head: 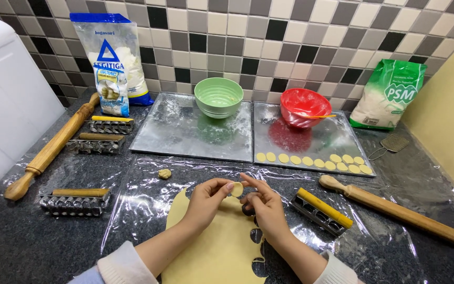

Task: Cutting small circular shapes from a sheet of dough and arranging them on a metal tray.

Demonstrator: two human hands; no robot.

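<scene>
Hands together above rolled dough sheet [214, 247] on worktop [38, 247]: left hand [207, 200] and right hand [265, 206] both pinching one small round dough disc [236, 189] at fingertips. Roller cutter [321, 211] just beside right hand.

I see a dark speckled counter [17, 247] under clear plastic film [395, 247]. On it lie the rolled dough sheet [211, 247], two metal trays [185, 137], two wooden rolling pins [51, 150] (one each side), four roller cutters [74, 202], a dough scrap [164, 173], two bags [112, 58] and a small strainer [392, 143].
</scene>
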